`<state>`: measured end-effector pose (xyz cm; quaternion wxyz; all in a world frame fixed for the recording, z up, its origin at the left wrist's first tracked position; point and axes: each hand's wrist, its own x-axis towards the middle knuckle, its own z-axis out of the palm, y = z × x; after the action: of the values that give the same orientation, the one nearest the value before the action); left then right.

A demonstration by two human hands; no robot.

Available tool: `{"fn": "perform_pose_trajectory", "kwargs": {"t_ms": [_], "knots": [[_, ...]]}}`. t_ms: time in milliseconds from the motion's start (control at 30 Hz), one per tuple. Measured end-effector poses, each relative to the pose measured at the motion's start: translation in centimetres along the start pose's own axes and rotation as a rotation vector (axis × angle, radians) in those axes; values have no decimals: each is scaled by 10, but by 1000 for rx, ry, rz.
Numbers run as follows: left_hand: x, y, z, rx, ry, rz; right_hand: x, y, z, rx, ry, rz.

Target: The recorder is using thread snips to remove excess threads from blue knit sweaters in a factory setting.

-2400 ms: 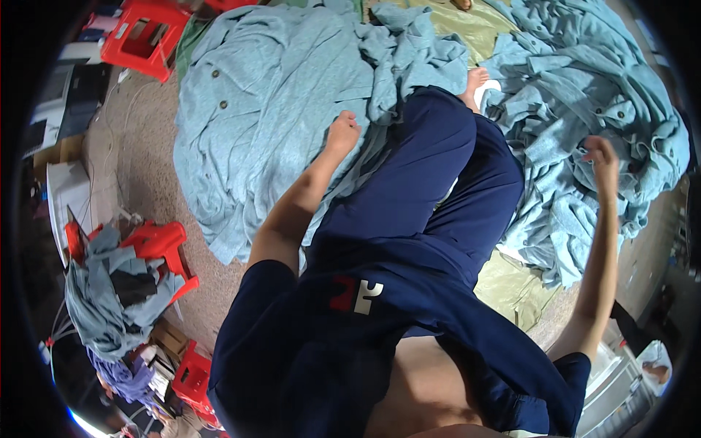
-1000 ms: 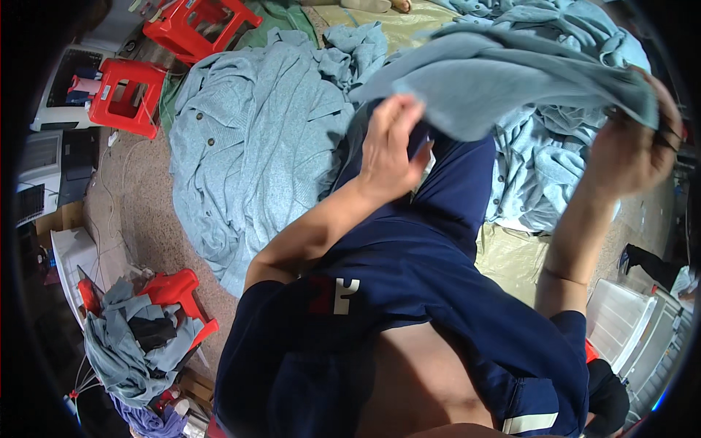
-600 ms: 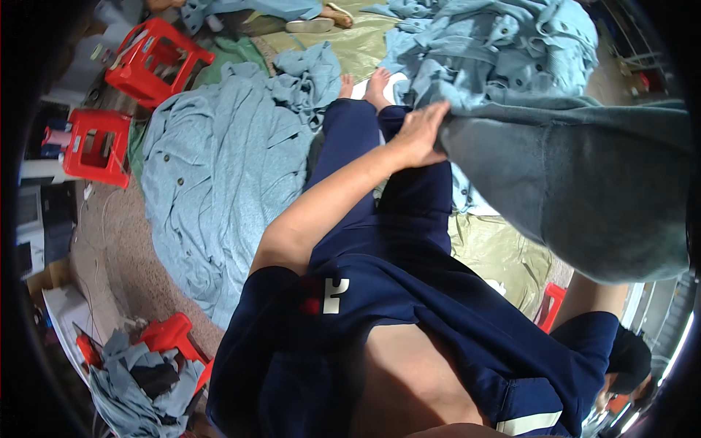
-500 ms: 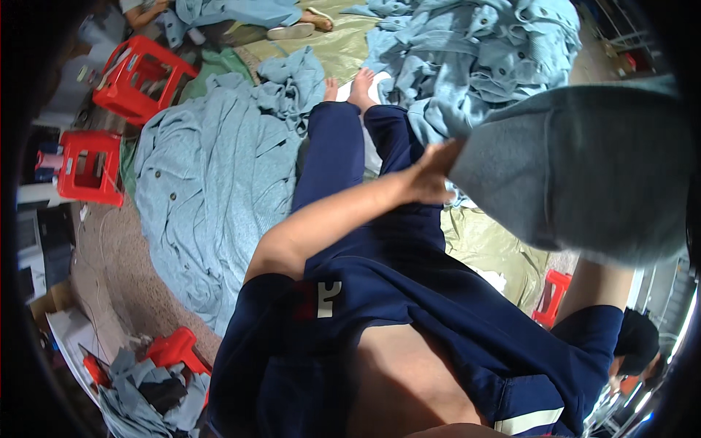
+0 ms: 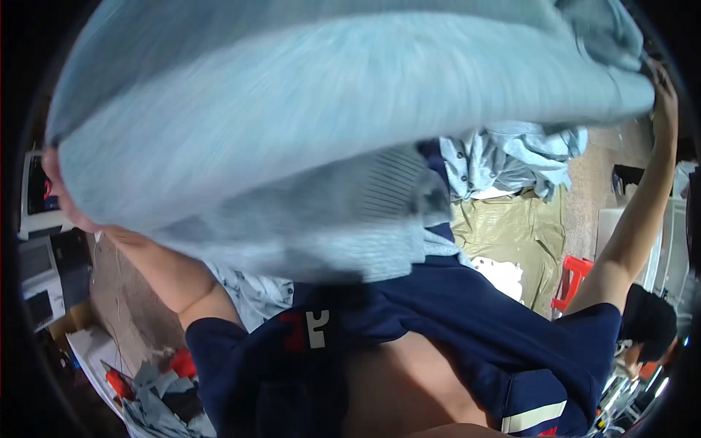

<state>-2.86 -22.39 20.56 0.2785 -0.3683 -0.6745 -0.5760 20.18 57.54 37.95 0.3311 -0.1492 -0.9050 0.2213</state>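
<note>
A light blue knit garment (image 5: 350,87) is stretched wide across the upper half of the view, blurred by motion. My left hand (image 5: 67,193) grips its edge at the far left, with the fingers partly behind the cloth. At the far right, my right hand (image 5: 663,91) is raised and closed on the opposite end. Both arms are spread apart. Below the spread cloth a ribbed band (image 5: 400,179) of the garment hangs down over my lap. My legs are mostly hidden behind it.
A pile of light blue buttoned garments (image 5: 504,157) lies beyond on an olive plastic sheet (image 5: 511,226). More garments (image 5: 255,298) lie left of my waist, and grey-blue cloth (image 5: 161,398) at lower left. A red stool (image 5: 573,281) and a person in a black cap (image 5: 648,317) are at right.
The garment has gone from bunched at the right to spread across the view. My left hand has swung far left and now holds its edge; my right hand now shows at the upper right.
</note>
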Motion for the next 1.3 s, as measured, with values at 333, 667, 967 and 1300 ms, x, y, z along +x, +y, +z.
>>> {"fn": "perform_pose_trajectory", "kwargs": {"t_ms": [333,667,967,1300], "knots": [[-19,-121,87,59,-548,-896,-212,26,205,357,-401,765],[-2,-8,133,121,-192,-445,-249,30,197,374,-221,759],[-128,91,172,-100,-1543,-291,-301,98,227,552,123,806],[-83,-36,179,295,-774,-390,-314,29,236,377,111,538]]}}
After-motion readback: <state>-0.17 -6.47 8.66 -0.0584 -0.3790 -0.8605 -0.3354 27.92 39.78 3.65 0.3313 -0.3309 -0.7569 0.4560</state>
